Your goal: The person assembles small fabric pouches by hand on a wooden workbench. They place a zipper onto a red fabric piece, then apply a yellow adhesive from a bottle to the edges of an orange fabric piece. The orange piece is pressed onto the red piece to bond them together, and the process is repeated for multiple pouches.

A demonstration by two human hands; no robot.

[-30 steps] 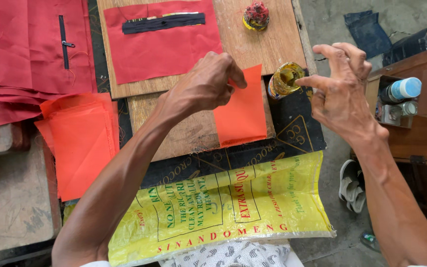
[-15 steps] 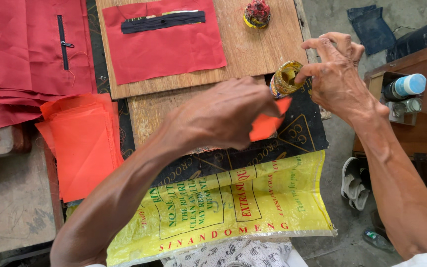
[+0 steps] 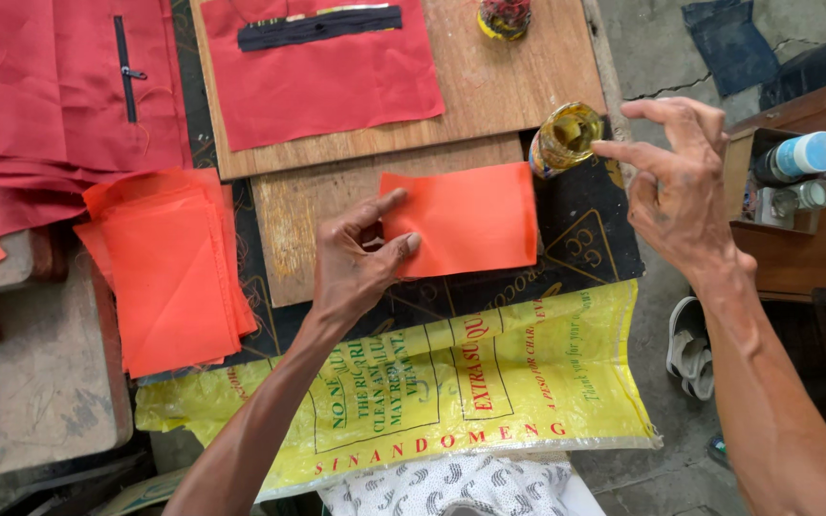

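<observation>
A small orange cloth rectangle lies flat across a wooden board and a black mat. My left hand holds it by its left edge, index finger and thumb resting on the cloth. Just beyond the cloth's upper right corner stands a small open jar of yellowish paste. My right hand hovers to the right of the jar with nothing in it. Its fingers are spread and its index fingertip points at the jar's rim.
A stack of orange cloth pieces lies at the left, with red fabric behind it. A red panel with a black zipper lies on the far board. A yellow printed sack covers my lap. A shelf with a blue-capped bottle is at the right.
My left hand swung the orange piece over and laid it flat on the board. My right hand stayed by the jar, now with its index finger extended.
</observation>
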